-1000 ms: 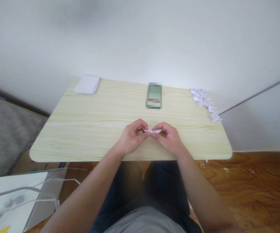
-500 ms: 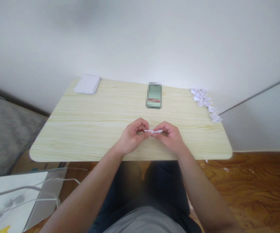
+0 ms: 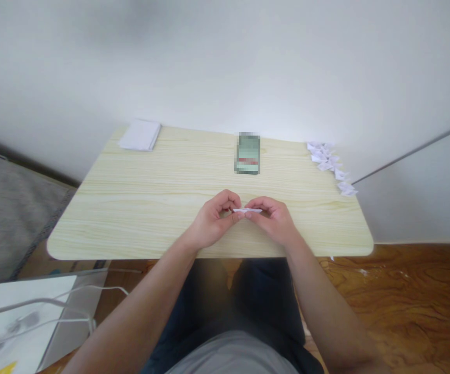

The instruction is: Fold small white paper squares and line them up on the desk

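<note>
Between my two hands is a small piece of folded white paper, held over the front middle of the table. My left hand pinches its left part between thumb and fingers. On the other side, my right hand grips the right part in the same way, with the thumb toward me. The thumbs nearly meet at the paper's middle. Fingers cover much of the paper, so its full folded shape is hidden.
A stack of white paper lies at the table's back left. A pixelated phone-like rectangle is at the back middle. Several folded white paper pieces line the right edge. White cables run at lower left.
Both hands stay in nearly the same place. The folded paper has tilted slightly and looks flatter between the fingers.
</note>
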`<state>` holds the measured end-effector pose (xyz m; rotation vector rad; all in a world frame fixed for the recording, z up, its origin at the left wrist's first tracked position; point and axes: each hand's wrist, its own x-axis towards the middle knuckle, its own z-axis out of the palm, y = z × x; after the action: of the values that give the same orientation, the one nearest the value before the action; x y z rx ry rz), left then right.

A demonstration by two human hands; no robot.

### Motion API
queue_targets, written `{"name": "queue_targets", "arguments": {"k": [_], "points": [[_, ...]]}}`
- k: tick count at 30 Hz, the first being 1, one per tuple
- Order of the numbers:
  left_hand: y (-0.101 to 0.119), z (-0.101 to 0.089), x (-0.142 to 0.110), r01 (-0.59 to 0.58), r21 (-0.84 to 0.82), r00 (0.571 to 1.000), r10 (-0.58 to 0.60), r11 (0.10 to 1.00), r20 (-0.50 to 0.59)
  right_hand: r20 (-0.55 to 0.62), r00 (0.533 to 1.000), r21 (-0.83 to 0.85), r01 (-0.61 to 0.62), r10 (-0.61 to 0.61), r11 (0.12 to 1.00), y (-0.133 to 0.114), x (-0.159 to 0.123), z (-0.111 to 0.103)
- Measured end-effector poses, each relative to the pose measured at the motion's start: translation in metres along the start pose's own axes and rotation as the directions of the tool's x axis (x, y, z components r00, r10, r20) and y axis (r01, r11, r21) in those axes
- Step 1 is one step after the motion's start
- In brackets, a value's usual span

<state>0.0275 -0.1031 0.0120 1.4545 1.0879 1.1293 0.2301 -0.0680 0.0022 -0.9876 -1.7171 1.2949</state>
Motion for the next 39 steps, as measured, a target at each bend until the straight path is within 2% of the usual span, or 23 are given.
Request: {"name": "queue_targets", "arguments": {"k": [4, 9, 24, 32, 36, 39], "points": [[0.001, 0.001, 0.001, -0.008, 0.105, 0.999, 0.011, 0.994, -0.033, -0.012, 1.000, 0.044, -0.025, 0.025, 0.999, -0.001, 0.001, -0.001], [0.001, 0.002, 0.001, 0.006, 0.207, 1.000, -0.005, 0.978, -0.005, -0.032, 0.999, 0.080, -0.038, 0.041, 0.996, 0.001, 0.001, -0.001], [-0.003, 0.001, 0.001, 0.033, 0.208, 0.999, -0.031, 0.978, -0.015, -0.054, 0.997, 0.085, -0.057, 0.062, 0.995, 0.003, 0.001, 0.002], [-0.004, -0.003, 0.002, 0.048, 0.159, 0.999, -0.049, 0.986, 0.005, -0.042, 0.998, -0.004, -0.056, 0.056, 0.998, 0.007, 0.000, 0.002], [-0.002, -0.004, 0.002, 0.035, 0.168, 0.999, -0.039, 0.985, 0.021, -0.053, 0.997, -0.102, -0.054, 0.048, 0.993, 0.002, 0.000, 0.001], [-0.001, -0.005, 0.002, 0.028, 0.168, 0.999, -0.035, 0.985, 0.039, -0.029, 0.999, -0.110, -0.049, 0.046, 0.993, -0.004, 0.000, 0.000]]}}
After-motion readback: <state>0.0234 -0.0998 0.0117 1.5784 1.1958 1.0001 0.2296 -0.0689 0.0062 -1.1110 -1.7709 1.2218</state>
